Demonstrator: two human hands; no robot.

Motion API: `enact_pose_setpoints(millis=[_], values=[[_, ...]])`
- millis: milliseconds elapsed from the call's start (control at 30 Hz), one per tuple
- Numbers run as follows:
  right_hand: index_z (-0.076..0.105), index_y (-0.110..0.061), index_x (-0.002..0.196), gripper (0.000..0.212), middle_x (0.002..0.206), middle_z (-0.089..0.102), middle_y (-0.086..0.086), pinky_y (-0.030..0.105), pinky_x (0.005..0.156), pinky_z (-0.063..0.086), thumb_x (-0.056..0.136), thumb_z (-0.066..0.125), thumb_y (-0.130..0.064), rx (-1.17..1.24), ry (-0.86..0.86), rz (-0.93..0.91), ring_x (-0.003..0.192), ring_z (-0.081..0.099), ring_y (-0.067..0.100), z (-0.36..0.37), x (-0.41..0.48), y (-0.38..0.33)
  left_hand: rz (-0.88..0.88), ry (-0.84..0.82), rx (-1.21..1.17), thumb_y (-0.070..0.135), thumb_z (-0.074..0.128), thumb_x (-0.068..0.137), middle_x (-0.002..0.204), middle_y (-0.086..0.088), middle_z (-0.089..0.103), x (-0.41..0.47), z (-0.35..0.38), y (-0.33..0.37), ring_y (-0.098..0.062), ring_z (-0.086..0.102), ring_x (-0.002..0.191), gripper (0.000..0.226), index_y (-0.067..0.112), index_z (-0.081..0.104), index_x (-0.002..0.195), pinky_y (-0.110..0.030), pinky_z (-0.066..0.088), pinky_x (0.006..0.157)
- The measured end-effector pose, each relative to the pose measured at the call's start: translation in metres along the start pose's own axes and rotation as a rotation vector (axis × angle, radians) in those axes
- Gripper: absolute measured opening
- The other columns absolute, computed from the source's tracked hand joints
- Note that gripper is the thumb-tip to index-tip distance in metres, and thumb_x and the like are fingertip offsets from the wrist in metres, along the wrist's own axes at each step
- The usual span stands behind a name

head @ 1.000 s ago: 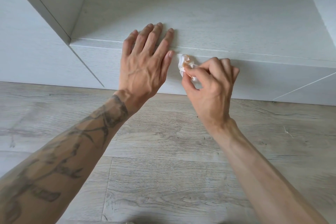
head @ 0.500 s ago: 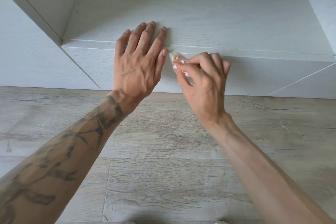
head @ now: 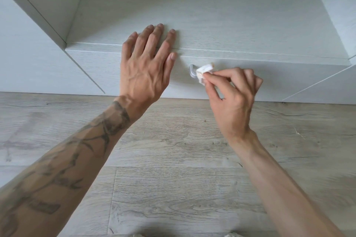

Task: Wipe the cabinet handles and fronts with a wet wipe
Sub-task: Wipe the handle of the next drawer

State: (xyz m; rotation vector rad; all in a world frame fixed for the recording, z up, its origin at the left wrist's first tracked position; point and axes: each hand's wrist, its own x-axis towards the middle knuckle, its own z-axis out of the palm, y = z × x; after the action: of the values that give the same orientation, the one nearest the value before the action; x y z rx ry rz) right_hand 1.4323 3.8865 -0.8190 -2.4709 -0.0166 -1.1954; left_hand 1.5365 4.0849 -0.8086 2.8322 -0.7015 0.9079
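White cabinet: It is low and pale, with a wood pattern. Its front (head: 289, 81) faces the person and its flat top (head: 212, 15) lies above.
Handle: A small silver handle (head: 192, 72) sits on the front, just under the top edge and between the two hands. Only its left end shows. The rest is under the wipe.
Wet wipe: The wet wipe (head: 204, 70) is a small scrunched white wad with a little brownish bit at one end. It is touching the handle.
Right hand: The right hand (head: 233, 100) has curled fingers. The thumb and first finger pinch the wipe tight, and the other fingers are tucked in.
Left hand: The left hand (head: 146, 67) is flat and wide open, with straight, spread fingers. It holds nothing. Its fingertips lie on the top and its palm is over the front, just beside the handle.
Floor: Grey wood planks (head: 173, 179) run under both arms.
Step now: I think this is the handle-rubbing step.
How far along: I cannot tell which parts are clean already.
Next move: The wipe should go all round the handle, under it and behind it too, with small firm rubs. For the big front, the wad would work better opened out wide. The left hand would need to lift away, since it covers part of the front.
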Motion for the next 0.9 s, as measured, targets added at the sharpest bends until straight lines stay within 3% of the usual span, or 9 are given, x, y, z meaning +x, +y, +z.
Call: enact_pose_setpoints(millis=[133,233,400,500,600,733,900], values=[[0.085,-0.026,0.103,0.008,0.094,0.074,-0.007,0.041,0.084,0.036,0.095,0.083,-0.027,0.026,-0.058,-0.126,0.089,0.059,0.021,0.009,0.011,-0.001,0.006,0.011,0.0,0.042,0.024,0.118,0.16,-0.01,0.05,-0.001,0.0,0.002,-0.03,0.045,0.148,0.053,0.019,0.046,0.16,-0.046,0.027,0.118],[0.084,-0.02,0.104,0.011,0.093,0.074,-0.002,0.039,0.083,0.034,0.094,0.083,-0.023,0.018,-0.055,-0.107,0.091,0.055,0.021,-0.002,0.008,0.017,-0.004,-0.007,-0.017,0.043,0.023,0.118,0.161,-0.01,0.048,-0.001,-0.001,0.0,-0.031,0.043,0.148,0.054,0.019,0.044,0.161,-0.047,0.026,0.119],[0.082,-0.009,0.105,0.013,0.095,0.071,0.004,0.036,0.086,0.04,0.096,0.078,-0.017,0.014,-0.024,0.096,0.088,0.062,0.022,-0.025,-0.004,0.038,-0.012,-0.012,-0.027,0.042,0.022,0.118,0.161,-0.01,0.048,0.0,-0.002,0.002,-0.03,0.042,0.149,0.053,0.019,0.045,0.16,-0.048,0.027,0.12],[0.078,-0.008,0.108,0.013,0.099,0.068,-0.002,0.028,0.085,0.049,0.098,0.073,-0.013,0.177,0.026,0.385,0.084,0.063,0.003,-0.031,0.0,0.04,-0.009,-0.002,-0.028,0.041,0.024,0.118,0.16,-0.01,0.048,-0.001,-0.002,0.002,-0.031,0.042,0.149,0.052,0.019,0.045,0.16,-0.048,0.027,0.12],[0.076,-0.018,0.106,0.009,0.099,0.076,-0.003,0.029,0.081,0.055,0.099,0.072,-0.014,0.349,-0.043,0.574,0.089,0.07,0.009,-0.028,0.009,0.035,-0.004,0.001,-0.027,0.041,0.024,0.118,0.16,-0.01,0.048,-0.001,-0.002,0.001,-0.03,0.042,0.149,0.052,0.019,0.045,0.16,-0.047,0.025,0.12],[0.078,-0.016,0.114,0.016,0.104,0.081,-0.001,0.03,0.087,0.058,0.098,0.075,-0.016,0.519,-0.103,0.669,0.096,0.075,0.019,-0.024,0.007,0.028,-0.01,0.008,-0.024,0.041,0.023,0.118,0.16,-0.01,0.049,-0.001,-0.003,0.002,-0.03,0.042,0.148,0.052,0.019,0.045,0.16,-0.046,0.025,0.12],[0.078,-0.022,0.114,0.021,0.105,0.08,-0.001,0.028,0.089,0.059,0.096,0.079,-0.012,0.562,-0.086,0.644,0.094,0.078,0.016,-0.03,-0.001,0.026,-0.012,0.001,-0.024,0.042,0.022,0.118,0.16,-0.01,0.048,-0.001,-0.001,0.002,-0.03,0.042,0.148,0.053,0.02,0.044,0.16,-0.047,0.026,0.12]])
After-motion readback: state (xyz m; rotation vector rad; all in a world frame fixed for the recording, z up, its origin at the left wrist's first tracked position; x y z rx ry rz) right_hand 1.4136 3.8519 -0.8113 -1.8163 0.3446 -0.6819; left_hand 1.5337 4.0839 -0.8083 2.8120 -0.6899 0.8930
